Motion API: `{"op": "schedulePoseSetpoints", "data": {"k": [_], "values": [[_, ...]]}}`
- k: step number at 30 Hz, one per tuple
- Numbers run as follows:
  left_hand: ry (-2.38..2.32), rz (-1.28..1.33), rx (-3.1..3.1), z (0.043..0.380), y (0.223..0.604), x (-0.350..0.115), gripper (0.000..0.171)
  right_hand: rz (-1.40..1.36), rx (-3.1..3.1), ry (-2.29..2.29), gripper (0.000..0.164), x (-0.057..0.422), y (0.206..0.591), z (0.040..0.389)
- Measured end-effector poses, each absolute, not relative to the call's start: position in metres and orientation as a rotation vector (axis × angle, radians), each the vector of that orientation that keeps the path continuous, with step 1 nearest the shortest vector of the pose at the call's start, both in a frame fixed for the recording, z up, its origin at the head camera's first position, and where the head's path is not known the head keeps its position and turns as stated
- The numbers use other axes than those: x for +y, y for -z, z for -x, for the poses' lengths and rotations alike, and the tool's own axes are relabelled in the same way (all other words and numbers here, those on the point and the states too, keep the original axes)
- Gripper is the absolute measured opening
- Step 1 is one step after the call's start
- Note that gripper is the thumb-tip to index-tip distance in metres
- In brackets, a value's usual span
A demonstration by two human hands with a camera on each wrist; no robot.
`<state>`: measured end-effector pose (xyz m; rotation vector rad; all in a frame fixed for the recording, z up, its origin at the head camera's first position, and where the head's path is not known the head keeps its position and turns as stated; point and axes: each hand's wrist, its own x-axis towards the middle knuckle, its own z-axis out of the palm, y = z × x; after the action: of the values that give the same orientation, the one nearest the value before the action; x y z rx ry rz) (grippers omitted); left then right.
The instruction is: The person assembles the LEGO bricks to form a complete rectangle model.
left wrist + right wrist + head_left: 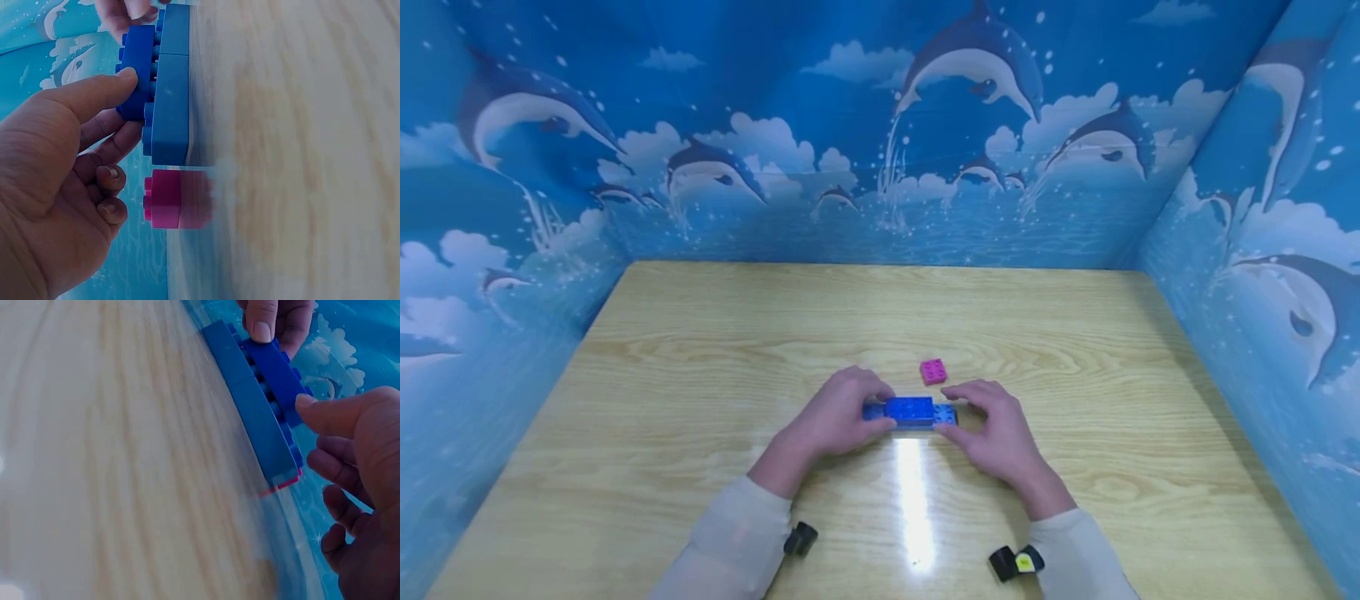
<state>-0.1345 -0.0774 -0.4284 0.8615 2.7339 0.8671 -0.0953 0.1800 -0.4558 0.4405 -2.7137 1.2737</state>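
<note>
A dark blue toy building brick [910, 409] lies on top of two lighter blue bricks [172, 106] set end to end on the table, bridging their joint. Studs of the lower bricks show in a gap beneath it. My left hand [844, 412] pinches the dark brick's left end, thumb in front and fingertips behind. At the other end my right hand [1000, 430] holds it, its thumb [319, 407] on the near side, the other fingers loosely bent. A pink square brick [933, 372] sits just behind the blue row, apart from it.
The wood-patterned table [700, 333] reflects a bright light strip in front of the bricks. A blue dolphin-print curtain [790, 192] stands along the back and both sides. Black camera mounts [1017, 562] are strapped at the sleeves.
</note>
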Motion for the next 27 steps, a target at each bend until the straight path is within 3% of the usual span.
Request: {"op": "schedulePoseSetpoints", "data": {"k": [9, 27], "values": [[-0.873, -0.826, 2.724, 0.135, 0.43, -0.077, 0.035, -0.571, -2.664, -1.276, 0.041, 0.169, 0.457, 0.103], [-0.922, -0.827, 2.706, 0.133, 0.429, -0.076, 0.036, -0.563, -2.722, -1.239, 0.036, 0.168, 0.456, 0.105]]}}
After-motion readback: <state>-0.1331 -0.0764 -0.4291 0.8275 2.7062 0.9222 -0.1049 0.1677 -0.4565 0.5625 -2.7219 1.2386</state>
